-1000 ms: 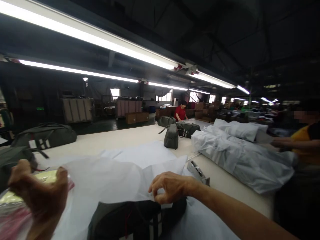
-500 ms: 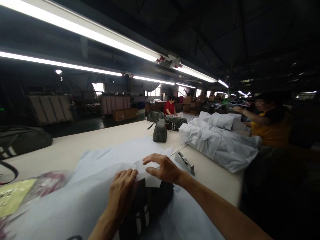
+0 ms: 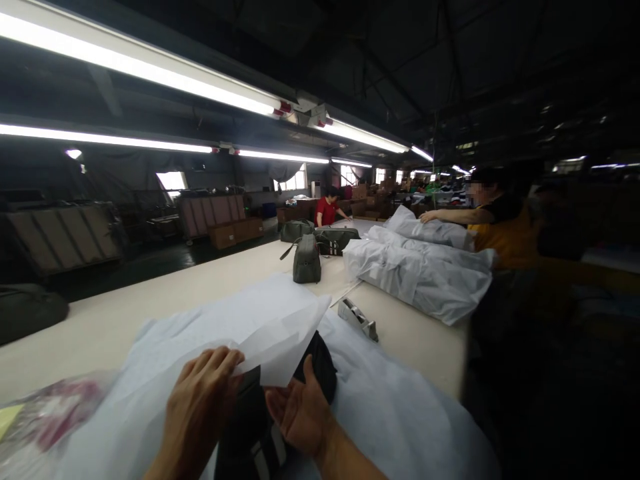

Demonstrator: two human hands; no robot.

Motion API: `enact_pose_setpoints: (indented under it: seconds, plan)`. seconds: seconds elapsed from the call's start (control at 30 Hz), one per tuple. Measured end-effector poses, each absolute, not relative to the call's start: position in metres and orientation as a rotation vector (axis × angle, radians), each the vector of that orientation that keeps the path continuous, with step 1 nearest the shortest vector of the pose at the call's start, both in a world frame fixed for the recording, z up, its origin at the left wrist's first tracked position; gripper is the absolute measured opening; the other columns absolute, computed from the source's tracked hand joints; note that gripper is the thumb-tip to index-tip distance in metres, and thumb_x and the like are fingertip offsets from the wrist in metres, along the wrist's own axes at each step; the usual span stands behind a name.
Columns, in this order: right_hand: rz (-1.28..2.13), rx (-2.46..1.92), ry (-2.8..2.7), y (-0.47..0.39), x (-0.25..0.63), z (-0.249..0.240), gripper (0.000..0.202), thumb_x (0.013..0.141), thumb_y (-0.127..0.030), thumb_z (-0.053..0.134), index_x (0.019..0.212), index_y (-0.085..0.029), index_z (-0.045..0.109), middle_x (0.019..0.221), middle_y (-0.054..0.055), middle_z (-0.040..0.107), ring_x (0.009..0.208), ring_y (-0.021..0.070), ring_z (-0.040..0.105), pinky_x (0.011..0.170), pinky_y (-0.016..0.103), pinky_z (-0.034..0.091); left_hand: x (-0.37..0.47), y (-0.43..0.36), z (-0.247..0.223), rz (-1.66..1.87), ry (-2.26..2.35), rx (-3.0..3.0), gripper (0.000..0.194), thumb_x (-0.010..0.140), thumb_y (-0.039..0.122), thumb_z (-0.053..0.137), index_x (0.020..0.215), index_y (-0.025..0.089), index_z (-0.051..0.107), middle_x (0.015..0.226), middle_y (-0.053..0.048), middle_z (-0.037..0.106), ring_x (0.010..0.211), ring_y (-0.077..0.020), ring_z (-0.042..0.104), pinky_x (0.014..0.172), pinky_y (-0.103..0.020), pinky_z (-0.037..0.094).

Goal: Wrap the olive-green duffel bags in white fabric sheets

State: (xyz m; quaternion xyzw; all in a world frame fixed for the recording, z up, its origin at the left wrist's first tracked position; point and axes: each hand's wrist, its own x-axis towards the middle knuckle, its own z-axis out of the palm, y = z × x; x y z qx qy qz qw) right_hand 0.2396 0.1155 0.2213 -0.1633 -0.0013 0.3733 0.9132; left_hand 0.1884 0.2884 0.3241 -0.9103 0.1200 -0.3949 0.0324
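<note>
In the head view, a large white sheet of thin, paper-like material (image 3: 295,333) is held folded up over a dark, soft-sided bag with white stripes (image 3: 243,430), which lies at the near side of the long cream table (image 3: 210,283), directly below the hands and partly covered. The fold would probably be kept neatest if the sheet were drawn evenly from both sides, with slack smoothed toward the bag rather than pulled hard, since such thin material could crease or tear. The loose corner, which stands up stiffly, seems best guided with flat fingers, and the bag is best left unshifted beneath. By the left hand (image 3: 200,393), held back-up with the wrist low, the edge of the sheet appears to be pinched; its fingers are pressed together and bent, while its thumb is hidden. The right hand (image 3: 303,417) is turned palm-up at the lower corner of the flap, its thumb raised well apart from the fingers, which are set just under the sheet against or near the bag; whether the bag is touched cannot be told. Beyond the right hand, a grey tape dispenser (image 3: 357,319) is placed beside the sheet, within easy reach.
</note>
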Motion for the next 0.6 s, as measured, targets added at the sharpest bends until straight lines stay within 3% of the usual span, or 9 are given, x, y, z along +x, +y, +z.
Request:
enact_pose_setpoints:
  seconds: [0.13,0.27,0.43,0.53,0.6]
  plan:
    - [0.587,-0.299,0.097,0.127,0.276,0.234,0.052,0.090,-0.063,0.043,0.098,-0.017,0.065,0.099,0.007,0.074,0.101,0.0210,0.067,0.080,0.035,0.057,0.190,0.292,0.325,-1.217,0.391,-2.753,0.012,0.087,0.028,0.052,0.092,0.024,0.061,0.089,-0.001,0.066,0.079,-0.0199,0.061,0.073,-0.033,0.043]
    - [0.331,-0.376,0.211,0.105,0.299,0.244,0.031,0.084,-0.048,0.059,0.097,-0.021,0.063,0.094,0.005,0.074,0.102,0.0250,0.067,0.077,0.041,0.058,0.188,0.285,0.317,-1.201,0.432,-2.757,0.013,0.089,0.026,0.049,0.091,0.024,0.062,0.088,-0.001,0.066,0.080,-0.0204,0.061,0.073,-0.034,0.044]
    - [0.011,-0.483,0.155,0.049,0.284,0.242,0.049,0.071,-0.037,0.078,0.114,-0.027,0.056,0.100,-0.003,0.072,0.093,0.0176,0.068,0.072,0.028,0.058,0.181,0.265,0.284,-1.145,0.546,-2.653,0.019,0.089,0.016,0.048,0.101,0.024,0.061,0.096,-0.003,0.067,0.090,-0.0212,0.062,0.080,-0.034,0.047]
    - [0.036,-0.696,0.222,0.019,0.259,0.206,0.068,0.065,-0.032,0.083,0.123,-0.033,0.049,0.091,-0.007,0.069,0.069,0.0110,0.066,0.054,0.020,0.052,0.173,0.249,0.252,-1.022,0.601,-2.666,0.033,0.083,0.002,0.049,0.105,0.023,0.060,0.096,-0.002,0.067,0.087,-0.0193,0.062,0.079,-0.031,0.048]
    - [0.070,-0.873,0.320,-0.001,0.244,0.172,0.073,0.061,-0.034,0.084,0.124,-0.029,0.048,0.083,-0.007,0.067,0.058,0.0097,0.060,0.049,0.020,0.048,0.169,0.238,0.232,-0.916,0.569,-2.744,0.040,0.077,-0.004,0.050,0.105,0.023,0.060,0.094,-0.001,0.067,0.084,-0.0188,0.061,0.077,-0.031,0.049]
